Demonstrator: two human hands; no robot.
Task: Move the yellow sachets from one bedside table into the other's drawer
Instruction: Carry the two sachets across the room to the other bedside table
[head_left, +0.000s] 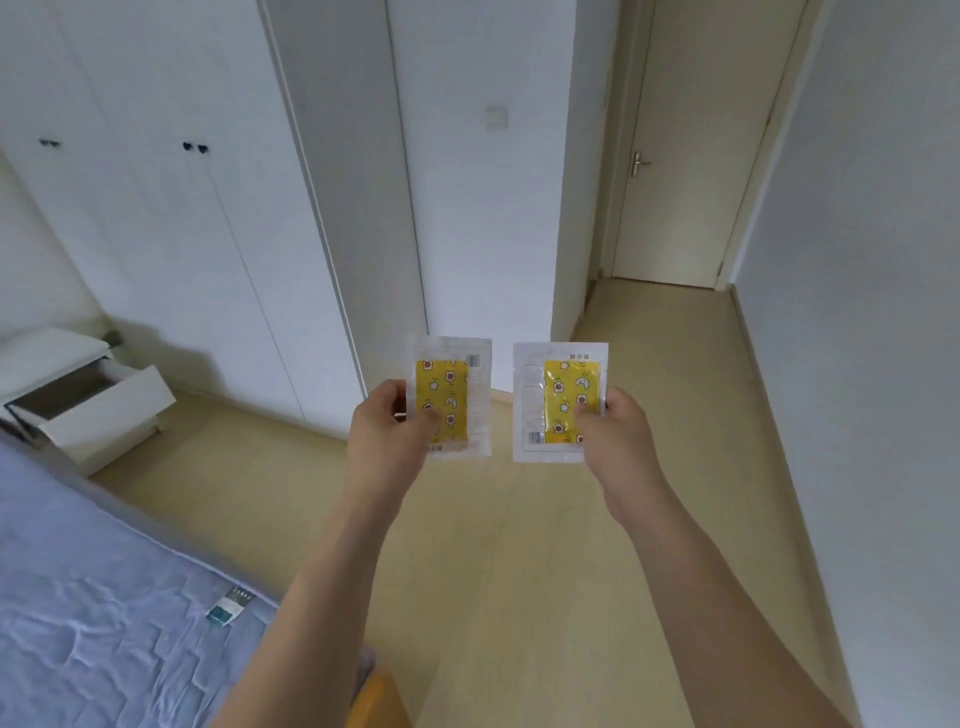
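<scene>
The left hand (387, 423) and right hand (615, 428) are each pinching 1 of the 2 sachets (451, 397) by its lower edge, upright above the floor. They are looking light, flat and floppy, so edge pinches are probably sufficing toward the open drawer (91, 397).

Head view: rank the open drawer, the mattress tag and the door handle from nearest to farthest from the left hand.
1. Mattress tag: on the mattress, below and left of the left hand.
2. Open drawer: bedside table, far left.
3. Door handle: door down the hallway, upper right.
</scene>
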